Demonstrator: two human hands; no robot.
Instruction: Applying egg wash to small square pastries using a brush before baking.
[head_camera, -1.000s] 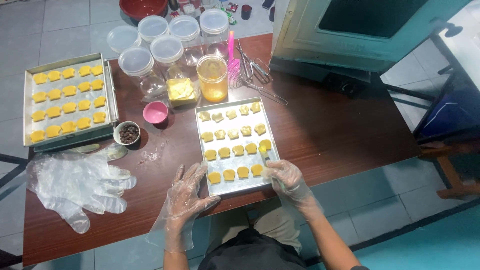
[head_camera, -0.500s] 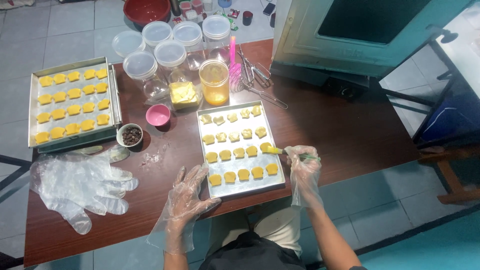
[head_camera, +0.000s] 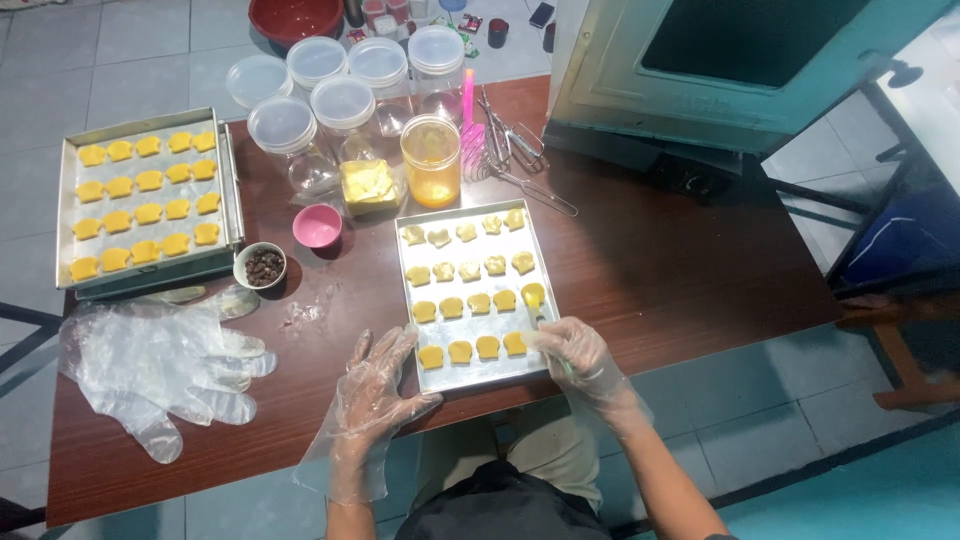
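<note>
Right hand (head_camera: 578, 350) back over tray (head_camera: 478, 372)

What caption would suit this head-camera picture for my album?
Gloved right hand brushes glaze on yellow cookies in a baking tray; left hand rests beside it.

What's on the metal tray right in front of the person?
The tray holds four rows of small yellow cookies. The gloved right hand covers its near right corner and touches a cookie there, so anything under that hand is hidden. The left hand rests beside it.
</note>
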